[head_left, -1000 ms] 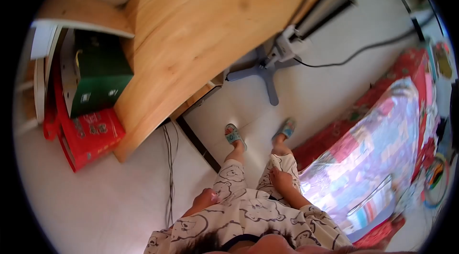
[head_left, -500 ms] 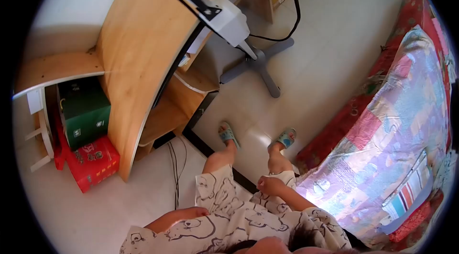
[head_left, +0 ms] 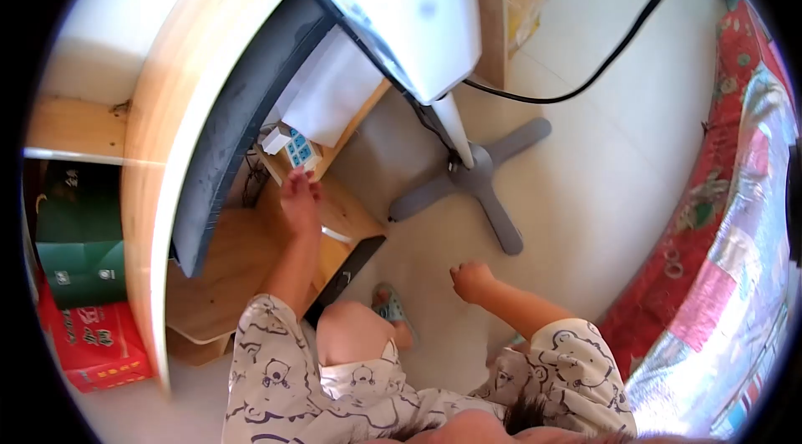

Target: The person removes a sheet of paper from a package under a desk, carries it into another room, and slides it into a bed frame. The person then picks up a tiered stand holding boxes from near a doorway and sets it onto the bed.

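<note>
My left hand reaches forward under the wooden desk, its fingers loosely bent and apart with nothing visible in them. Just beyond the fingertips is a white power strip with blue sockets, and a small white plug-like block sits at its left end. Whether the fingertips touch the strip I cannot tell. My right hand hangs over the floor, its fingers curled in, and no object shows in it. The grey cross-shaped stand base lies ahead of that hand.
A dark keyboard-like tray runs beside the wooden desk panel. At left are a green box and a red box. A black cable loops from the white panel. A bed with a patchwork cover lies right.
My left hand has risen from my lap and stretched forward to the power strip. My right hand has lifted off my leg. The view has moved closer to the desk.
</note>
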Available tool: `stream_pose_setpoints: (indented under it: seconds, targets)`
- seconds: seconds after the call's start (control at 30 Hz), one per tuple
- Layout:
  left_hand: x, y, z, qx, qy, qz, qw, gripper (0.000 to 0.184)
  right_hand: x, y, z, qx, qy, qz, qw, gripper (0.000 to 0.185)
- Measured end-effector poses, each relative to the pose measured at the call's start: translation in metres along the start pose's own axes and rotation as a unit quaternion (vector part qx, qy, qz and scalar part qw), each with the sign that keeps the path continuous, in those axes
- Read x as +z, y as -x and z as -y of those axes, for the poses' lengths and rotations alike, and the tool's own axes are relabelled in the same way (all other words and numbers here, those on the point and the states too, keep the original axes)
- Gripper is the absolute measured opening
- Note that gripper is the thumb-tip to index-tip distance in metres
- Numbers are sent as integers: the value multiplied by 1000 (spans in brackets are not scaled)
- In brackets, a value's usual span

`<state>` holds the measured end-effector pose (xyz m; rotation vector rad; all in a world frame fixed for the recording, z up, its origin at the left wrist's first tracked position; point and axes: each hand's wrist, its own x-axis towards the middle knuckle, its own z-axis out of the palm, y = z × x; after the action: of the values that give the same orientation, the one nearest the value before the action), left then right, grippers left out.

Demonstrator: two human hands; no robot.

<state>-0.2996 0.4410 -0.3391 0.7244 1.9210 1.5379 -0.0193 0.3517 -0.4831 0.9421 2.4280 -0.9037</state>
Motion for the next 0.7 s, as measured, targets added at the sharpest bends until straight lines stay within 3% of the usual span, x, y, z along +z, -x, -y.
stream_pose_setpoints:
  seconds: [0.1, 0.2, 0.27, 0.33, 0.4, 0.47, 0.57, 0.7]
  targets:
    - [7, -54, 5, -32, 133, -82, 987, 18, 21, -15, -12, -17, 59, 50, 997, 29]
    - [8, -101, 20, -43, 230, -92, 968, 25, 52, -43, -27, -72, 127, 109, 983, 34]
    - [16, -116, 31, -4, 273, -144, 951, 19, 61, -58, -17, -78, 164, 300, 937, 39]
    - [24, -118, 51, -31, 273, -135, 952, 21, 39, -58, 22, -48, 178, 286, 940, 39]
    - [33, -114, 49, -58, 342, -115, 931, 24, 22, -56, 57, -109, 111, 45, 987, 36]
    - [35, -115, 27, -56, 326, -112, 937, 25, 4, -61, 83, -141, -95, -31, 985, 31]
    - [26, -143, 21, -48, 276, -78, 957, 24, 2, -70, 90, -143, -197, -26, 970, 32]
    - [22, -153, 24, -60, 272, -25, 960, 21, 29, -79, 70, -111, -73, 55, 990, 32]
